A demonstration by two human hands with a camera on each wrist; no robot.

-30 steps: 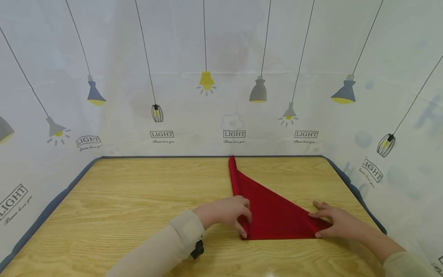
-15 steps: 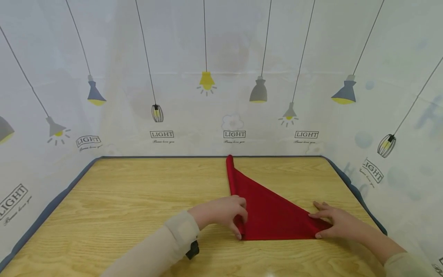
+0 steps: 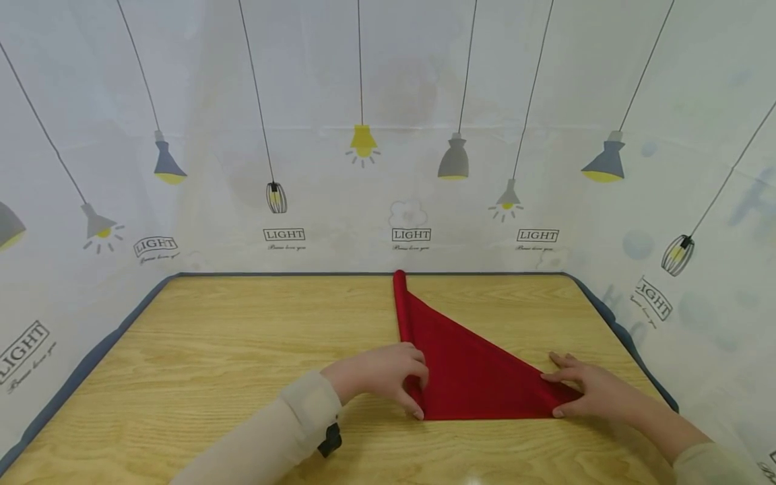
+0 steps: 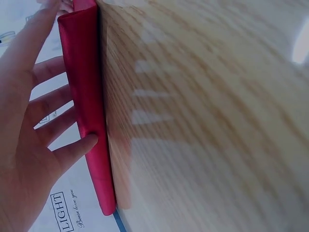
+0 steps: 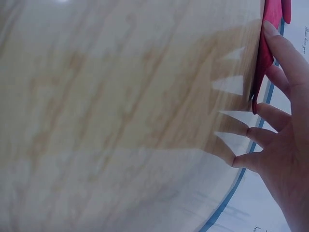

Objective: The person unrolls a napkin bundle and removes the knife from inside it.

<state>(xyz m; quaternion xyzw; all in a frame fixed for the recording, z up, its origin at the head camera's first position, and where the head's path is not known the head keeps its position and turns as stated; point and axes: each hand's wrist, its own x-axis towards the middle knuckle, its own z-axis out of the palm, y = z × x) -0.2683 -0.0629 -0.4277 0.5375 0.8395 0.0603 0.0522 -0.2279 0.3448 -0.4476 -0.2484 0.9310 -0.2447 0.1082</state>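
A red cloth [image 3: 479, 370] lies flat on the table, with a long slanted edge and a point at the right. Its left side forms a narrow roll [image 3: 401, 306] that reaches the table's far edge. My left hand [image 3: 388, 370] holds the near part of this roll, thumb at its front end and fingers curled over it. In the left wrist view, those fingers lie along the red roll [image 4: 86, 77]. My right hand [image 3: 597, 394] presses the pointed right corner, thumb and index finger on either side, other fingers spread on the tabletop. The right wrist view shows the thumb on the cloth [image 5: 264, 53].
The wood-grain table [image 3: 242, 323] has a blue border [image 3: 91, 367] along its back and sides. White sheeting [image 3: 315, 81] printed with lamps surrounds it. A black device [image 3: 330, 440] sits at the left cuff.
The rolled side has shifted a little to the left together with my left hand, and more flat cloth shows. My right hand stays on the corner.
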